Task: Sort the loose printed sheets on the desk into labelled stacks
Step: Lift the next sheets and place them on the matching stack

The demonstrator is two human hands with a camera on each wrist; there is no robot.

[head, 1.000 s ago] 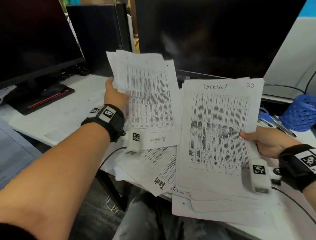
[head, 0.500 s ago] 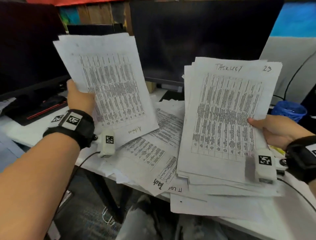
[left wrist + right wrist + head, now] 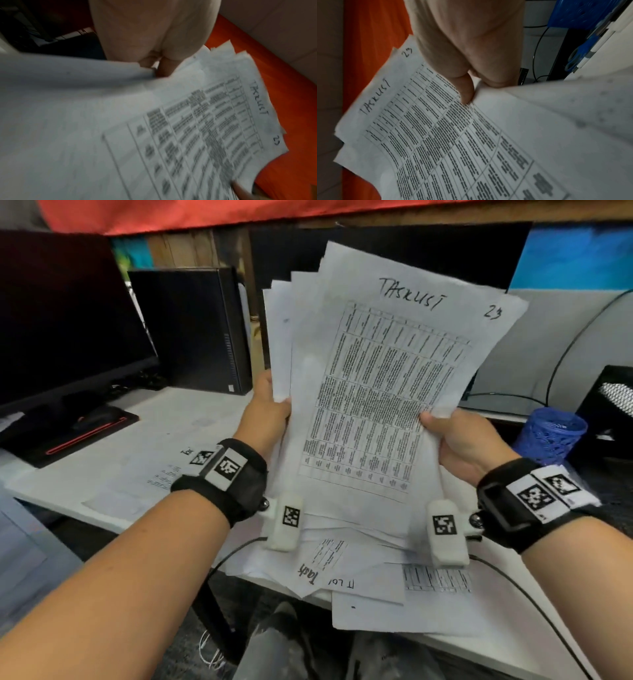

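Note:
A thick bundle of printed sheets [image 3: 380, 392] is held upright in front of me, its top page a table headed "TASKLIST" and numbered 23. My left hand [image 3: 265, 412] grips the bundle's left edge, thumb on the front. My right hand [image 3: 459, 440] grips its right edge, thumb [image 3: 465, 92] pressed on the table print. In the left wrist view the same bundle [image 3: 197, 128] fans out under the fingers [image 3: 163, 66]. Loose sheets [image 3: 359, 587], one marked "Task", lie on the desk [image 3: 113, 460] below the bundle.
A dark monitor [image 3: 61, 330] on a red-trimmed stand sits at the left, a black computer case [image 3: 191, 326] behind. A blue mesh pot [image 3: 551, 436] stands at the right by a black box. More sheets [image 3: 150, 477] lie flat on the desk's left part.
The left hand has swung in from the left and now holds the same bundle as the right hand. The sheets it held apart are no longer separate. The bundle has risen and tilted.

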